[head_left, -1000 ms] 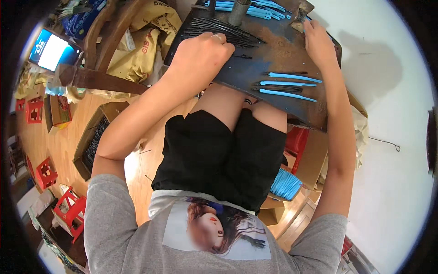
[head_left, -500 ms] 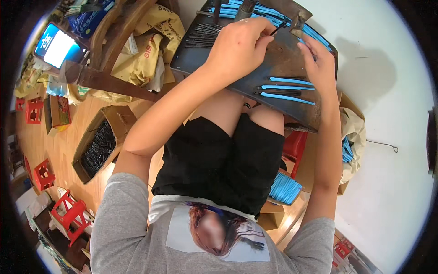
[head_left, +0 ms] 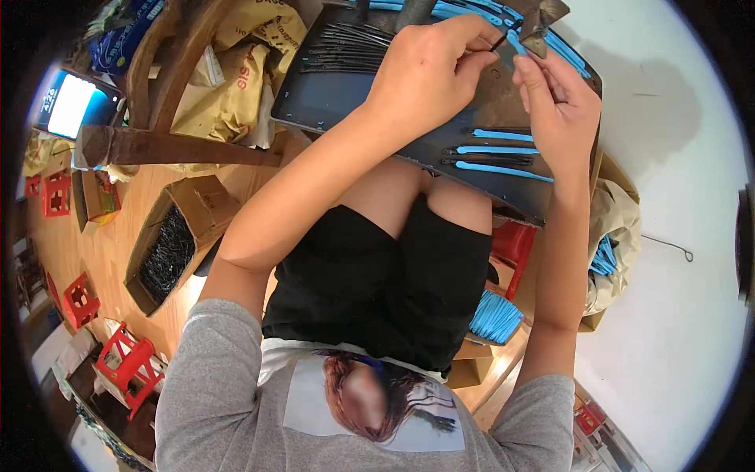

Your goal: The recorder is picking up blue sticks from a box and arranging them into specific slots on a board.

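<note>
left hand point(head_left: 425, 75) now holds black strip point(head_left: 499, 45) nearer, perhaps touching, blue strip point(head_left: 516, 43)

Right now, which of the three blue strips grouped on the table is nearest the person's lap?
The bottom blue strip; the other two blue strips lie above it, farther away.

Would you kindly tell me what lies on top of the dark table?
Black strips lie at the left; blue strips and black ones lie near the front edge, more blue ones and posts along the far edge. What the left hand and right hand cover cannot be seen.
</note>
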### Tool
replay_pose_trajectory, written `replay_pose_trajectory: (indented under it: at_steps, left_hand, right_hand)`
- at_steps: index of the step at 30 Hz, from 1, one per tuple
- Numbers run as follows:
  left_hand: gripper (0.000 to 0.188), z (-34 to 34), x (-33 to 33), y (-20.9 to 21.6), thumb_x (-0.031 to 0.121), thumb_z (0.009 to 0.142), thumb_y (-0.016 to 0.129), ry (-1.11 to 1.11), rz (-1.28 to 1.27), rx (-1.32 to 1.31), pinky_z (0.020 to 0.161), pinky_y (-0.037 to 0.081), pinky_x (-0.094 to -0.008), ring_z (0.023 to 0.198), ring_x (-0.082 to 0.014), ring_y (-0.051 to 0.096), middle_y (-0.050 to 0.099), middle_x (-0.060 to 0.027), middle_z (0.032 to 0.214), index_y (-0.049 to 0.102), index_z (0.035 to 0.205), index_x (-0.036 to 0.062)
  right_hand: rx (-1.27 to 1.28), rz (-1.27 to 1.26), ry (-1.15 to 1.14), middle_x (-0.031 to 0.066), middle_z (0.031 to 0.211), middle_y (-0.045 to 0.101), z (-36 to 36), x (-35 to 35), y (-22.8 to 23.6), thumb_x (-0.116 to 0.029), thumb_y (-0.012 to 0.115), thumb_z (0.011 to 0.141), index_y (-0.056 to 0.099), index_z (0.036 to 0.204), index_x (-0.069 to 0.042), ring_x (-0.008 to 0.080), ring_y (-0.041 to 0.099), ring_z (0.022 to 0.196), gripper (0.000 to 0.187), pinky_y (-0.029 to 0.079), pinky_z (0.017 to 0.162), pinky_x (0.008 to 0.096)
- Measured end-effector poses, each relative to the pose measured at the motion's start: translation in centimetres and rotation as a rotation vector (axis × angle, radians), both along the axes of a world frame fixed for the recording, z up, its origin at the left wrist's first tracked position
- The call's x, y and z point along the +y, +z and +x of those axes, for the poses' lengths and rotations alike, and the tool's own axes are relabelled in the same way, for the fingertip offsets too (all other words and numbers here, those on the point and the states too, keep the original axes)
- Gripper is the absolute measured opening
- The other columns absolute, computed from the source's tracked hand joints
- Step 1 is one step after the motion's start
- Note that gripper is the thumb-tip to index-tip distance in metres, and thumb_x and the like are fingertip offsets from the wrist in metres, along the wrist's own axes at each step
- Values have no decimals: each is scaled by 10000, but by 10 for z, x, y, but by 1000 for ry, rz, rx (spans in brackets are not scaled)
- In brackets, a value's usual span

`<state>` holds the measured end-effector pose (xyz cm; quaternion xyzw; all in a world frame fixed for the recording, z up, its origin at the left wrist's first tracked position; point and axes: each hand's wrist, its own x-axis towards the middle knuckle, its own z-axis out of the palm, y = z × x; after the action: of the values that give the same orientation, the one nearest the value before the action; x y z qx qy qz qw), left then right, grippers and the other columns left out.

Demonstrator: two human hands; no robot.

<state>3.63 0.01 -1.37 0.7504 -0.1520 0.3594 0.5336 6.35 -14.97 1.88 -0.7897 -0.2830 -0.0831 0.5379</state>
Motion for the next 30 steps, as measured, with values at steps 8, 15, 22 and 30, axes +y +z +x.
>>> replay_pose_trajectory:
  at_steps: [8,15,22,30]
  left_hand:
    - [122,-1,-3,3,42,697,638,30,-39,-29,552,497,-304,643,-269,618,624,-117,702,590,808,27]
    - [126,-2,-5,3,47,691,646,36,-26,-29,552,498,-299,637,-264,618,626,-109,706,593,805,34]
    - [122,-6,-6,6,57,684,651,57,-20,-4,533,490,-303,619,-267,611,614,-111,682,596,792,39]
    - [98,-1,-5,6,58,695,642,38,-6,7,518,478,-302,601,-261,601,601,-120,662,609,784,35]
  right_hand:
    - [0,55,-89,12,688,588,-9,-2,9,-103,627,799,625,942,22,49,512,624,190,412,573,175]
    - [19,85,-114,9,683,582,-8,-1,12,-94,629,797,625,946,26,39,508,617,192,401,562,160]
    - [68,115,-142,9,665,571,-18,3,17,-82,632,792,628,940,26,37,500,609,183,388,549,151]
    - [30,16,-117,-17,655,547,-10,-2,23,-83,618,804,631,941,26,20,457,580,176,349,513,145]
